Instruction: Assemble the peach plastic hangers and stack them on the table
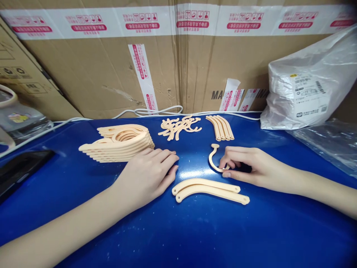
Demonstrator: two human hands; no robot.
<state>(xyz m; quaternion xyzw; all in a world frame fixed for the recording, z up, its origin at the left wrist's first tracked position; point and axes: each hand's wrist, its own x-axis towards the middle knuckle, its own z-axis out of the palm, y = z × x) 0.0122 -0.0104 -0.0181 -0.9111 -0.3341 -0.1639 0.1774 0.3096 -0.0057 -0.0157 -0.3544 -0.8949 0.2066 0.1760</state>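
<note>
Between the thumb and fingers of my right hand (242, 163) is a cream plastic hook (212, 158), its knobbed end pointing away from me. My left hand (152, 169) rests on the blue table beside a stack of cream plastic pieces with round openings (119, 145). Its fingers are stretched out, thumb apart, and no object shows in it. Two curved cream bars with holes at their ends (209, 190) lie side by side in front of the hands. Farther back are a loose pile of cream hooks (180, 126) and a row of several similar curved bars (220, 127).
Cardboard boxes (100, 74) stand behind the blue table (178, 234), with a white cable (156, 111) along their base. At the right are a white plastic parcel (304, 85) and clear plastic wrap (329, 141). A dark phone-like object (25, 171) and a translucent jug (22, 111) are left.
</note>
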